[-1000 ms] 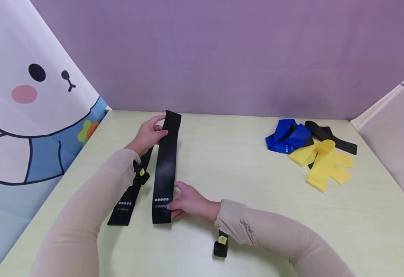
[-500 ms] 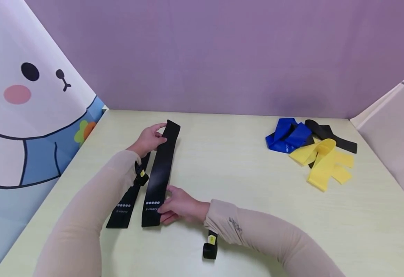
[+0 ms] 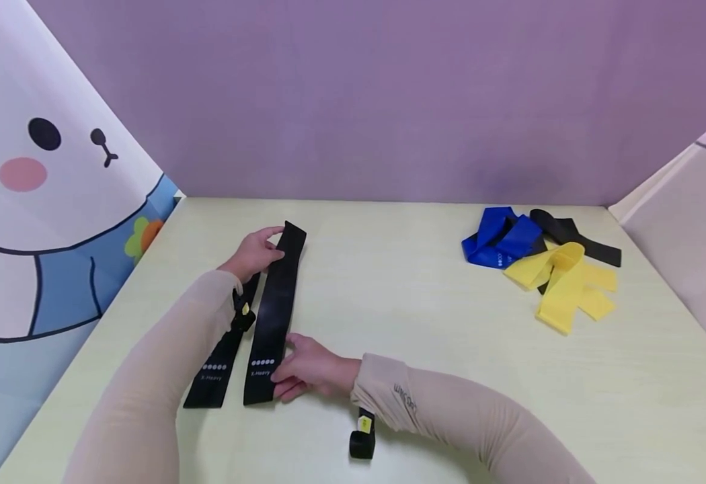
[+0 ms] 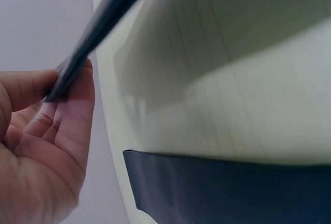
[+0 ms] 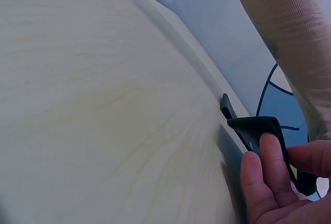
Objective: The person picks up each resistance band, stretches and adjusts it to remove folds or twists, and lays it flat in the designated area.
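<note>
A flat black resistance band (image 3: 277, 302), printed "X-Heavy" with a row of white dots, is stretched lengthwise between both hands. My left hand (image 3: 253, 254) pinches its far end between thumb and fingers, and the left wrist view shows that end raised off the tabletop. At the near end my right hand (image 3: 310, 368) grips the right edge, thumb on top and fingers beneath; the right wrist view shows the fingers (image 5: 271, 162) inside the band's loop. Just to the left lies a second black X-Heavy band (image 3: 210, 380) flat on the table, partly hidden by the left wrist.
At the back right of the pale table (image 3: 425, 302) lies a loose heap: a blue band (image 3: 489, 238), yellow bands (image 3: 561, 296) and black bands (image 3: 598, 250). A purple backdrop (image 3: 389, 101) rises behind the table. A small black wrist-camera (image 3: 362, 444) hangs below the right cuff.
Both hands have carried the held band leftward and lower, bringing it alongside the band on the table. Their grip at its two ends stays the same, and the coloured heap has not moved.
</note>
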`<state>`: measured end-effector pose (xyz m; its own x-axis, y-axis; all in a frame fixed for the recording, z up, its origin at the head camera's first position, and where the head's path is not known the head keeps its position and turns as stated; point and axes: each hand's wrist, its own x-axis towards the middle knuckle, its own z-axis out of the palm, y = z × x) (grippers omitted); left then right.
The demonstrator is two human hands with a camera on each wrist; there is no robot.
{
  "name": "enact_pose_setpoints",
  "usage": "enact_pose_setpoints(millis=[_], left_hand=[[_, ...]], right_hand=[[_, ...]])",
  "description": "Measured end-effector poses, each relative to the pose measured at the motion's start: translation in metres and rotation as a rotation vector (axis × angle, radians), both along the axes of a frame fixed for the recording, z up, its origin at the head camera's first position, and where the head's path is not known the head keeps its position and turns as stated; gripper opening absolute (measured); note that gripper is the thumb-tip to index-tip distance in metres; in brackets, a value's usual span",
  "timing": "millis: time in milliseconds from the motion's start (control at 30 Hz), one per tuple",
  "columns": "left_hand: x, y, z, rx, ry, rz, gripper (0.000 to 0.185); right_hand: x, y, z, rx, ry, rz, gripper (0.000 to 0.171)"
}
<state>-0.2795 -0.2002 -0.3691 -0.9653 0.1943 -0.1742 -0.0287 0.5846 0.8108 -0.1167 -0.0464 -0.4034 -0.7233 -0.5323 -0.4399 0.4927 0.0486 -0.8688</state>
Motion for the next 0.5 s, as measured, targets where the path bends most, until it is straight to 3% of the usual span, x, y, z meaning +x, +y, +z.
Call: enact_pose_setpoints(millis=[500], left_hand=[[-0.0040, -0.0043, -0.0097, -0.063, -0.029, -0.001, 0.063]], right_hand=[[-0.0005, -0.0019, -0.0040, 0.012, -0.011, 0.014, 0.078]])
